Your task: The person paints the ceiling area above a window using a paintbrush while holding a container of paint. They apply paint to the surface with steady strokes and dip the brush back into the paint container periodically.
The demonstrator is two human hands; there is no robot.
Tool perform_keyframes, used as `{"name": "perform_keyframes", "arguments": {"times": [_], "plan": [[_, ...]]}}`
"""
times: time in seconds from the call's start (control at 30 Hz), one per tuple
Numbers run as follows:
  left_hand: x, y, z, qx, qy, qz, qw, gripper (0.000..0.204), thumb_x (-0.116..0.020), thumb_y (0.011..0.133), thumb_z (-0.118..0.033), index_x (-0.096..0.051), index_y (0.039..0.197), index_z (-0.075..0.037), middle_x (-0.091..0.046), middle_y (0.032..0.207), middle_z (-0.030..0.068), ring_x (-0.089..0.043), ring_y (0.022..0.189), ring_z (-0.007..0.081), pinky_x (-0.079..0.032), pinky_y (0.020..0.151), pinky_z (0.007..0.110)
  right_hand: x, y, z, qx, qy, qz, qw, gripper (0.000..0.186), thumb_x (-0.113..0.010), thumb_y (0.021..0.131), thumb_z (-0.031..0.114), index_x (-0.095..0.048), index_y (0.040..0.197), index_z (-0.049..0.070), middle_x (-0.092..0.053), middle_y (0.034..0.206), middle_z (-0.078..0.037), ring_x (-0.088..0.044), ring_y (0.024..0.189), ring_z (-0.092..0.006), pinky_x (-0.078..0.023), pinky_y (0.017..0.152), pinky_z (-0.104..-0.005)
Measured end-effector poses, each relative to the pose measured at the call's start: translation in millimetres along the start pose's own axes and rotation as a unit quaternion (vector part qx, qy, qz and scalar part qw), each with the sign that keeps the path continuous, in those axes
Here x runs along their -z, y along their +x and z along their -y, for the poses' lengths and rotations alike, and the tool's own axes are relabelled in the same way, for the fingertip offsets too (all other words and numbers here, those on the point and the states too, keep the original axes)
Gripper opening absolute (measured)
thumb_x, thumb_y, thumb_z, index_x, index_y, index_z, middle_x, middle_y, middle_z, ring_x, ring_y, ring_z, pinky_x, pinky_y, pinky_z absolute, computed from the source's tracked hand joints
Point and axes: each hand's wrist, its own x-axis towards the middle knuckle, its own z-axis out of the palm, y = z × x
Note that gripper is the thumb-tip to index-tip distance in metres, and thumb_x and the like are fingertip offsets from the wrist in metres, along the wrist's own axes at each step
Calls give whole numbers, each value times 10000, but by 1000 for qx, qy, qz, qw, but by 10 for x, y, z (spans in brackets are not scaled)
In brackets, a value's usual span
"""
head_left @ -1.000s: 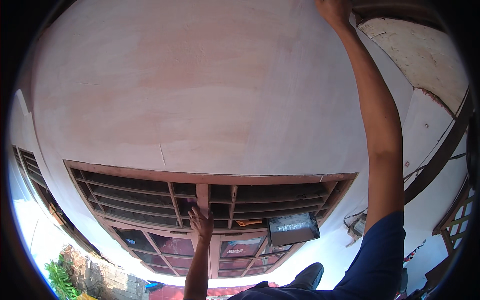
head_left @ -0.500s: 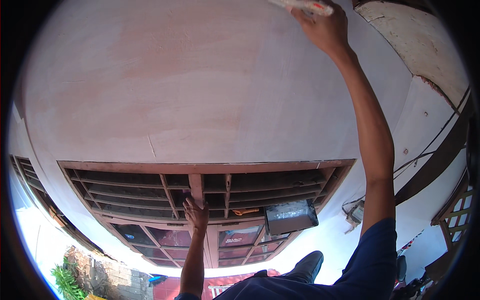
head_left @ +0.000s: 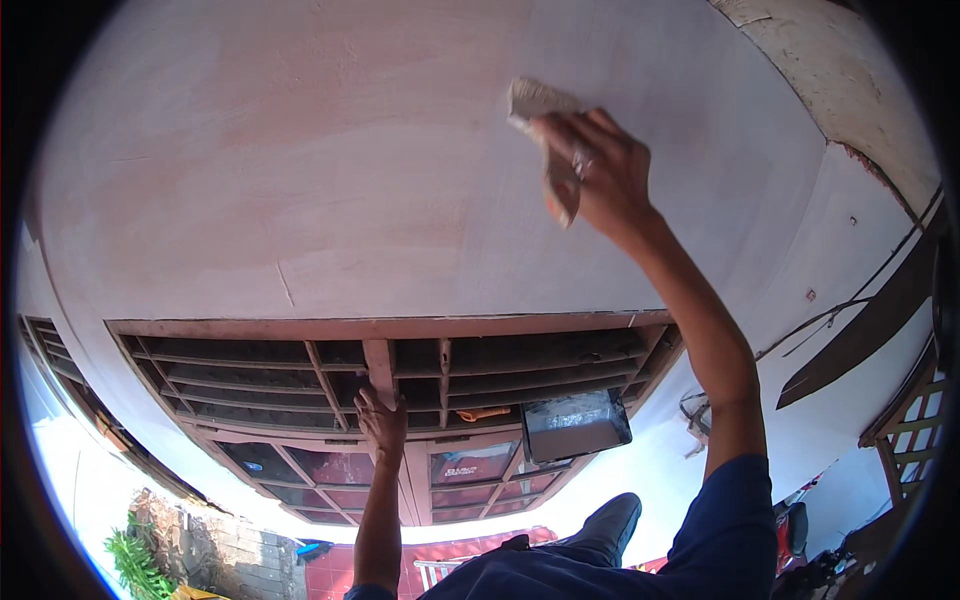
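Observation:
My right hand (head_left: 612, 170) is closed around a wide paintbrush (head_left: 540, 97), its pale bristles at the wall and its handle pointing down. The wall (head_left: 330, 180) is whitish with pinkish patches showing through. Lower down, my left hand (head_left: 381, 422) grips the upright wooden post (head_left: 379, 358) in the middle of the slatted vent frame. A black paint tray (head_left: 574, 428) with whitish smears and greyish liquid sits at the vent's right side. Beside it, an orange-handled tool (head_left: 483, 413) lies in a slat gap; its other end is hidden.
Below the vent are glazed window panels (head_left: 472, 468). One of my feet (head_left: 612, 528) shows above a red tiled floor (head_left: 340, 570). Cables (head_left: 835, 325) hang on the right wall, near a dark curved panel (head_left: 850, 345) and a wooden lattice (head_left: 912, 435). A plant (head_left: 140, 560) stands lower left.
My right hand has brought the brush down and left from the top of the wall, and its arm is now more bent. My left hand keeps its hold on the post. The view has shifted slightly.

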Motion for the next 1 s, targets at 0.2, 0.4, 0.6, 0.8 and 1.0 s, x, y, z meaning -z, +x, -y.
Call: {"name": "perform_keyframes", "arguments": {"times": [0.2,0.4,0.6,0.8,1.0], "plan": [[-93,8,53,-40,11,-51,998,584,-753,660,-247,-395,1048,3,-501,920,251,-539,857,451,-441,694,543,149,-766,529,20,158,170,972,399,-772,626,79,-654,1006,115,-676,892,-47,-617,760,-187,-528,635,-315],[29,-10,-57,23,42,44,998,757,-698,734,-305,-341,1266,99,-488,1087,305,-508,1018,462,-436,862,496,80,-255,-418,-76,185,182,963,205,-693,771,233,-698,952,136,-674,798,-50,-616,627,-212,-493,622,-335],[-43,-21,9,-15,26,-39,999,665,-739,674,-251,-392,1151,56,-518,966,279,-535,900,467,-448,749,530,405,1007,-1272,-32,51,-72,996,174,-690,763,70,-682,934,44,-692,885,-89,-660,793,-224,-512,714,-318],[-66,-24,25,28,29,-16,999,669,-714,705,-278,-386,1172,71,-483,1036,278,-508,964,459,-434,811,510,272,1426,-1645,-28,-4,-247,969,169,-667,793,96,-684,956,55,-694,910,-88,-659,807,-240,-509,712,-332],[-29,-36,-75,4,19,-30,999,659,-721,692,-246,-381,1172,52,-477,1012,269,-513,932,462,-441,785,515,169,1438,-1738,-37,-77,-197,977,156,-659,799,102,-686,948,63,-693,908,-83,-648,846,-243,-498,750,-373]]}}
